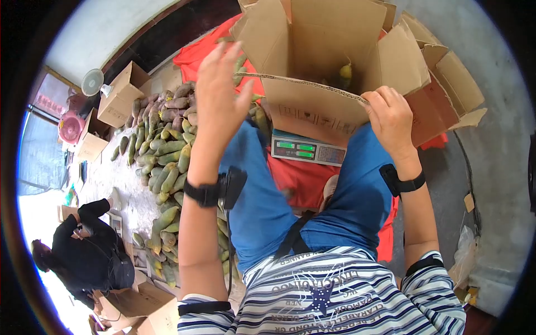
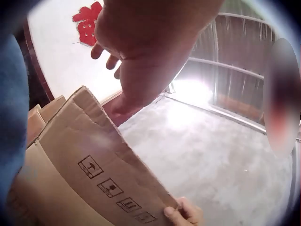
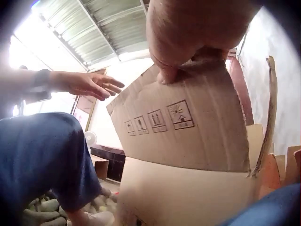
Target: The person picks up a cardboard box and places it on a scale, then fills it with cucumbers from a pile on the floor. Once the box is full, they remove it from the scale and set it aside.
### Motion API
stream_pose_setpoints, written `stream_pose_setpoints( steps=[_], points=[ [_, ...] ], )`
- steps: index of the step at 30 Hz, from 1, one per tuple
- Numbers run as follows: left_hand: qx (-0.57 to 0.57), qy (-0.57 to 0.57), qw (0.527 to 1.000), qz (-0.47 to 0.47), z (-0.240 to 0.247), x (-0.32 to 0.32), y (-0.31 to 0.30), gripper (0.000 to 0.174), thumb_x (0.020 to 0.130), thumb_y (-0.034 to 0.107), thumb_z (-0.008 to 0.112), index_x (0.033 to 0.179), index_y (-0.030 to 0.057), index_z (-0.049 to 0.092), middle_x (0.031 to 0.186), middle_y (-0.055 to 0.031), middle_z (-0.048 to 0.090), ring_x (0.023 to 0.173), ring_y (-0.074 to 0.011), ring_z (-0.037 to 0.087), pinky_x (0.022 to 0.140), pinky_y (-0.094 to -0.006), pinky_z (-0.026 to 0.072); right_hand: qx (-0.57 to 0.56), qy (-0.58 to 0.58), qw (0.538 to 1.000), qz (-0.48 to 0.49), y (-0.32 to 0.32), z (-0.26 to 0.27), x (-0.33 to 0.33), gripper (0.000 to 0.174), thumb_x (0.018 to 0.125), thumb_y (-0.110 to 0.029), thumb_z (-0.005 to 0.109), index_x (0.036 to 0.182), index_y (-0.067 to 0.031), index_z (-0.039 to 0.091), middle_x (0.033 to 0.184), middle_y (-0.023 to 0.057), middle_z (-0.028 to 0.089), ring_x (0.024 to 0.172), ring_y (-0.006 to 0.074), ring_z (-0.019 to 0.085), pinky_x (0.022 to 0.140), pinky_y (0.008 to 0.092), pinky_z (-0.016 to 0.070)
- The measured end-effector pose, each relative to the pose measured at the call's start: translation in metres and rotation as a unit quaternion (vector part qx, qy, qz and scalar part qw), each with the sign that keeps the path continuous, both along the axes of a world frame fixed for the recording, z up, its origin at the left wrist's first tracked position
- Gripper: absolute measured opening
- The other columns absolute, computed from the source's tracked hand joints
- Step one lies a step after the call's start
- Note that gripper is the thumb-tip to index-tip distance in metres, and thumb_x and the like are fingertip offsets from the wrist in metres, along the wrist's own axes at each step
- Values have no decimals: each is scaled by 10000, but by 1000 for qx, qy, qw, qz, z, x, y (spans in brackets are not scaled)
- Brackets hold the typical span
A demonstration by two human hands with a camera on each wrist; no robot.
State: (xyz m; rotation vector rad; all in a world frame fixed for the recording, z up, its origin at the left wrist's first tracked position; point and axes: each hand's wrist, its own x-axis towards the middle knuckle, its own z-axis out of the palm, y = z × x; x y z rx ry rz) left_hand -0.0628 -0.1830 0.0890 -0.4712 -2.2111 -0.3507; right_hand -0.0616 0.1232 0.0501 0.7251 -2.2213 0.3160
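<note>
A cardboard box [image 1: 335, 33] stands open at the top of the head view, with a yellow-green vegetable [image 1: 346, 71] inside. My right hand [image 1: 391, 120] pinches the edge of its near flap [image 1: 312, 109], which bears printed symbols. Raised beside the flap's left corner, my left hand [image 1: 220, 92] has its fingers extended and holds nothing. In the left wrist view the left hand [image 2: 150, 52] hangs above the flap edge, and the right hand [image 2: 184, 213] grips the far corner. The right wrist view shows the right thumb against the flap [image 3: 160, 117], the left hand [image 3: 91, 85] apart from it.
A digital scale [image 1: 308, 151] sits between the knees below the flap. Long green and reddish vegetables [image 1: 167, 151] are heaped on the left floor. More cartons [image 1: 452, 84] stand right of the box. Someone in black [image 1: 92, 251] is at the lower left, near another carton [image 1: 139, 301].
</note>
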Motion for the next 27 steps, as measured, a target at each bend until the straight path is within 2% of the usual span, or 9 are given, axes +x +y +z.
stream_pose_setpoints(
  steps=[2, 4, 5, 8, 12, 20, 23, 25, 27],
  points=[
    [-22, 16, 1000, 2, -7, -19, 1, 413, 764, 127, 686, 1158, 49, 590, 1233, -212, 535, 1151, -362, 505, 956, -426, 424, 0, 8, 1000, 19, 2, -1, 0, 96, 751, -91, 631, 838, -95, 589, 758, 64, 509, 745, 254, 556, 649, 366, 454],
    [-27, -121, 987, -99, -3, -23, 0, 254, 857, 165, 620, 1085, 52, 612, 1146, -161, 597, 1124, -328, 529, 963, -410, 406, -2, 14, 999, 35, 7, -1, 0, 94, 752, -89, 630, 836, -95, 588, 751, 64, 508, 736, 254, 555, 644, 365, 454],
    [-41, -161, 982, -84, -4, -20, 0, 158, 884, 154, 583, 971, 26, 606, 977, -145, 628, 999, -326, 570, 877, -402, 443, -8, 13, 999, 32, 12, 0, -2, 87, 760, -92, 629, 838, -93, 591, 749, 65, 511, 729, 254, 556, 640, 364, 454],
    [-22, -217, 973, -75, -9, -4, 6, 154, 892, 158, 570, 962, 25, 601, 914, -148, 620, 895, -335, 581, 795, -396, 460, -15, 5, 999, 43, 22, -1, 3, 75, 774, -98, 627, 843, -87, 599, 750, 69, 519, 729, 257, 560, 641, 364, 458],
    [-46, -111, 990, -76, -18, 11, 18, 140, 871, 181, 572, 854, 43, 569, 779, -138, 587, 790, -344, 582, 689, -446, 462, -18, -12, 999, 48, 30, -1, 8, 71, 790, -106, 625, 854, -78, 614, 771, 75, 539, 753, 269, 574, 653, 367, 468],
    [-32, -141, 988, -57, -16, 7, 14, 165, 873, 155, 580, 987, 35, 587, 917, -160, 610, 864, -342, 574, 746, -411, 459, -22, -33, 999, 35, 30, 7, 2, 109, 833, -154, 606, 883, -58, 615, 801, 100, 560, 774, 304, 583, 670, 388, 473],
    [39, -14, 998, -54, -16, 14, 2, 220, 840, 168, 626, 1016, 39, 600, 1005, -172, 612, 969, -335, 583, 826, -415, 468, -25, -45, 998, 18, 30, 13, -12, 131, 861, -170, 593, 901, -46, 609, 823, 117, 569, 793, 319, 584, 681, 394, 472],
    [159, -100, 981, -42, -15, 32, -16, 295, 847, 154, 628, 1104, 17, 582, 1101, -198, 587, 1058, -346, 554, 895, -389, 448, -32, -70, 997, 4, 32, 19, -23, 163, 897, -185, 573, 940, -31, 603, 882, 136, 595, 834, 341, 585, 708, 404, 473],
    [182, -154, 971, -9, -36, 45, -44, 294, 856, 149, 617, 1111, 10, 573, 1087, -198, 593, 1036, -351, 562, 884, -388, 451, -26, -61, 998, -11, 31, 21, -34, 178, 904, -193, 568, 959, -27, 602, 906, 142, 602, 849, 347, 586, 723, 409, 472]
  ],
)
